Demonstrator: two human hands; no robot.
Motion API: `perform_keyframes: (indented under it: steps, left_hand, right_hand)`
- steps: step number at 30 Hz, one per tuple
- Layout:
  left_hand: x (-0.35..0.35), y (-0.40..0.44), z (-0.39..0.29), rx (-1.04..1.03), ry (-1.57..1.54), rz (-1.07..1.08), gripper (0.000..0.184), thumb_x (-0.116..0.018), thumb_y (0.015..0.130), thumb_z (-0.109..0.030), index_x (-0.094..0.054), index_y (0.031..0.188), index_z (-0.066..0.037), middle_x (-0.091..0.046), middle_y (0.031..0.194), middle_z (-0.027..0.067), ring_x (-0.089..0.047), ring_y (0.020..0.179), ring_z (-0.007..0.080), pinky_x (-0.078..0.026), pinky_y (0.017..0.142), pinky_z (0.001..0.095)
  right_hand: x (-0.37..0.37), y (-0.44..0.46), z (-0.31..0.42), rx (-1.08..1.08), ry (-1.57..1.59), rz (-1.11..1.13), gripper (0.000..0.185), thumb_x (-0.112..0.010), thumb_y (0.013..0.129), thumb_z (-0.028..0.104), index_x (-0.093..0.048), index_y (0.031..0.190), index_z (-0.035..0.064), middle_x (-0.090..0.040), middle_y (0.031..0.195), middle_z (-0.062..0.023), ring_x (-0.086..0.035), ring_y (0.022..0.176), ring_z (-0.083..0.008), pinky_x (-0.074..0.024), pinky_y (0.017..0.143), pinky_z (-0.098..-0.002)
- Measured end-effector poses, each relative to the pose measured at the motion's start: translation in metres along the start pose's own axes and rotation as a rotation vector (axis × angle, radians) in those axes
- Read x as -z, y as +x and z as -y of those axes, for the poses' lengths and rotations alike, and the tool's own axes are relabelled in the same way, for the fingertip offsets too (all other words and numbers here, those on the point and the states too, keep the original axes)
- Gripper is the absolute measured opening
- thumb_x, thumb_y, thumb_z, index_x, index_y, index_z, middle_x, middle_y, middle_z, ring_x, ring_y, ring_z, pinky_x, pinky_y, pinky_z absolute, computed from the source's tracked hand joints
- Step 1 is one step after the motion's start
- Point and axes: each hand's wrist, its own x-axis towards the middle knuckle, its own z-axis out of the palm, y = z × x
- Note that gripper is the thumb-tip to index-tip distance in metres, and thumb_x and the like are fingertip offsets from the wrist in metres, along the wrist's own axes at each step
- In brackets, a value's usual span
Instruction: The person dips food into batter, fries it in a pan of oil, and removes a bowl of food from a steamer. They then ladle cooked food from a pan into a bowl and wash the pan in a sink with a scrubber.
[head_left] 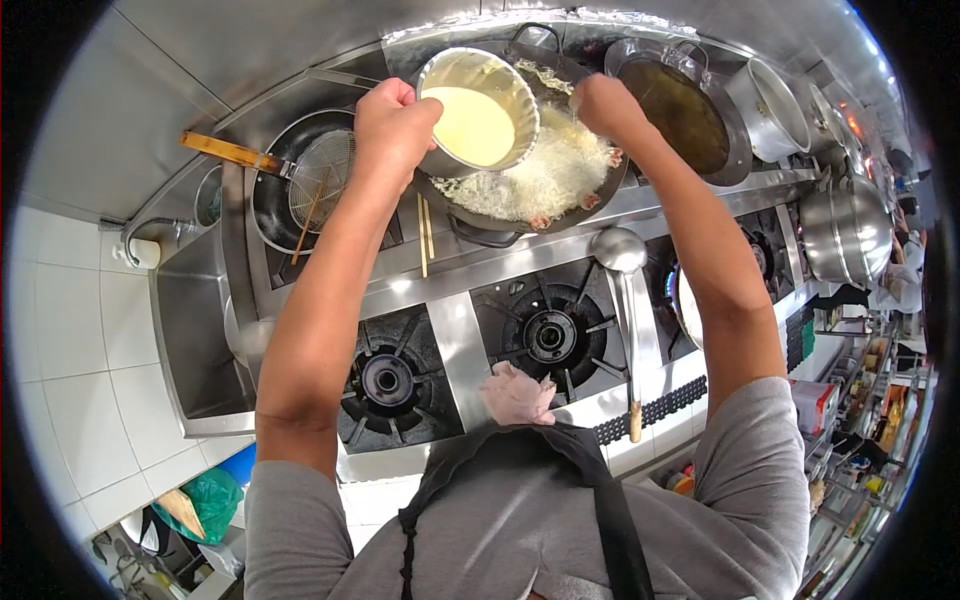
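Note:
My left hand [395, 130] grips the rim of a metal bowl [516, 100], which is tilted and holds pale yellow batter [470, 125]. The bowl hangs over the left side of a dark wok [572, 68]. White foam bubbles thickly in the wok's oil, and several pinkish shrimp tails [540, 222] poke out at the foam's edge. Above the wok's right side, my right hand [608, 108] is closed with its fingers bent down. Whatever those fingers hold, if anything, is hidden from view.
Left of the wok, a wire skimmer [325, 180] rests on a black pan [268, 205]; chopsticks [424, 235] lie nearby. A ladle [620, 250] crosses the front stove. Another wok of oil [680, 110] and a pot [765, 110] stand right. A lit burner [672, 280] shows flame.

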Motion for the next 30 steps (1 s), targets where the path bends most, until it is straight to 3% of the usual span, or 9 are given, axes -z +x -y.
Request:
perform_keyframes:
  steps: [2,4,7,10,13,16,20,23,30]
  left_hand:
    - [-0.004,-0.001,0.000,0.008,0.026,0.009,0.023,-0.068,0.076,-0.003,-0.047,0.069,-0.009,-0.049,0.066,-0.0003,-0.048,0.053,0.0111,-0.041,0.050,0.0295]
    - [-0.011,0.004,0.000,0.012,0.045,0.013,0.024,-0.068,0.076,-0.003,-0.046,0.069,-0.009,-0.049,0.066,-0.0003,-0.048,0.052,0.0112,-0.041,0.049,0.0300]
    - [-0.026,0.010,-0.006,0.006,0.011,0.047,0.020,-0.069,0.075,-0.004,-0.050,0.072,-0.008,-0.050,0.066,0.0003,-0.049,0.051,0.0121,-0.039,0.048,0.0303]
    - [-0.038,0.019,-0.012,0.068,-0.014,0.086,0.015,-0.069,0.075,-0.004,-0.054,0.076,-0.006,-0.052,0.068,0.0017,-0.051,0.051,0.0133,-0.036,0.047,0.0302]
    - [-0.052,0.017,-0.015,0.093,-0.060,0.094,0.014,-0.069,0.075,-0.003,-0.056,0.080,-0.005,-0.056,0.070,0.0034,-0.052,0.051,0.0135,-0.033,0.045,0.0298]
    - [-0.059,0.018,-0.010,0.089,-0.058,0.091,0.014,-0.070,0.075,-0.003,-0.057,0.079,-0.005,-0.057,0.070,0.0039,-0.053,0.051,0.0134,-0.033,0.044,0.0297]
    - [-0.056,0.021,0.003,0.094,-0.041,0.080,0.013,-0.069,0.074,-0.003,-0.057,0.077,-0.005,-0.057,0.069,0.0037,-0.053,0.051,0.0135,-0.036,0.046,0.0292]
    - [-0.039,0.027,0.012,0.075,-0.023,0.043,0.012,-0.069,0.074,-0.004,-0.057,0.077,-0.004,-0.057,0.069,0.0032,-0.052,0.051,0.0133,-0.037,0.048,0.0290]
    - [-0.001,0.022,0.007,0.045,0.016,-0.047,0.021,-0.067,0.072,0.000,-0.047,0.068,-0.007,-0.050,0.064,0.0008,-0.049,0.050,0.0121,-0.043,0.046,0.0310]
  right_hand:
    - [0.032,0.004,0.026,0.115,-0.046,-0.098,0.021,-0.061,0.082,0.011,-0.075,0.086,-0.0042,-0.072,0.092,-0.0288,-0.072,0.092,-0.0451,-0.0578,0.086,-0.0506]
    - [0.074,-0.002,0.076,0.076,0.067,-0.112,0.022,-0.063,0.082,0.013,-0.077,0.092,-0.0001,-0.073,0.095,-0.0268,-0.072,0.094,-0.0441,-0.0578,0.087,-0.0507]
    - [0.086,0.002,0.115,0.208,0.137,-0.011,0.024,-0.064,0.081,0.014,-0.078,0.098,0.0052,-0.075,0.099,-0.0224,-0.073,0.094,-0.0423,-0.0584,0.085,-0.0496]
    - [0.064,-0.002,0.135,0.257,-0.056,0.275,0.028,-0.064,0.083,0.016,-0.079,0.105,0.0077,-0.076,0.106,-0.0185,-0.074,0.097,-0.0396,-0.0585,0.087,-0.0478]
    - [0.019,0.006,0.123,0.089,0.059,0.369,0.031,-0.065,0.084,0.018,-0.078,0.109,0.0059,-0.076,0.111,-0.0200,-0.074,0.101,-0.0368,-0.0581,0.090,-0.0462]
    - [0.017,0.003,0.109,0.217,-0.061,0.375,0.033,-0.066,0.084,0.017,-0.077,0.113,0.0064,-0.075,0.112,-0.0212,-0.073,0.105,-0.0363,-0.0574,0.092,-0.0465]
    - [0.095,-0.029,0.112,0.158,0.006,0.082,0.038,-0.065,0.080,0.011,-0.075,0.116,0.0074,-0.075,0.108,-0.0210,-0.072,0.104,-0.0387,-0.0568,0.093,-0.0466]
    - [0.096,-0.019,0.073,0.150,0.022,-0.051,0.040,-0.064,0.077,0.008,-0.075,0.115,0.0061,-0.074,0.108,-0.0232,-0.071,0.105,-0.0394,-0.0565,0.094,-0.0457]
    - [0.043,0.001,0.021,0.089,0.083,-0.007,0.042,-0.062,0.076,0.003,-0.075,0.115,0.0063,-0.074,0.109,-0.0240,-0.071,0.103,-0.0410,-0.0557,0.095,-0.0460]
